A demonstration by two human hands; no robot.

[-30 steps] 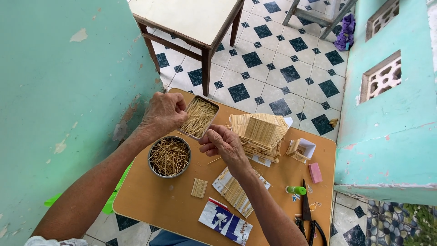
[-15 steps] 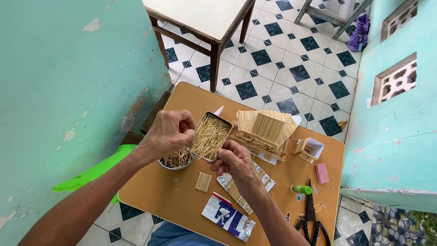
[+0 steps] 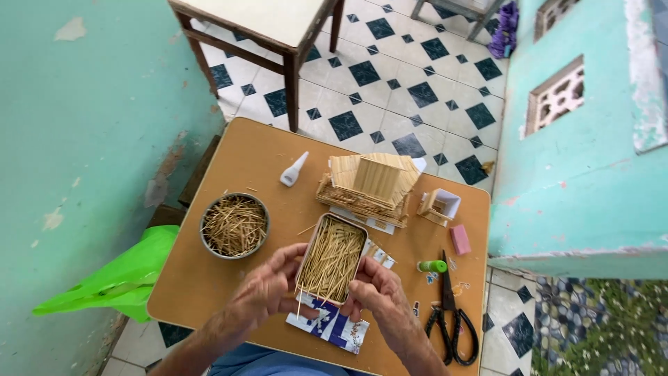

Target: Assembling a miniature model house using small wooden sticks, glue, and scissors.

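Observation:
Both hands hold a rectangular metal tin (image 3: 332,257) full of thin wooden sticks, low over the near part of a small brown table (image 3: 264,160). My left hand (image 3: 268,289) grips the tin's left side and near corner. My right hand (image 3: 376,296) holds its right near edge. A blue and white paper packet (image 3: 330,327) lies under the hands. A round metal tin (image 3: 234,225) of the same sticks sits to the left. Behind the held tin stands a small model house (image 3: 369,184) made of sticks.
A white glue bottle (image 3: 293,169) lies near the house. A small stick box (image 3: 438,206), a pink eraser (image 3: 460,239), a green cap (image 3: 433,266) and black scissors (image 3: 451,317) lie at the right. A green bag (image 3: 118,275) hangs left; a wooden table (image 3: 264,28) stands beyond.
The rectangular tin has come from the table's far left toward me. My right hand has joined my left on it, and both now hold it over the paper packet.

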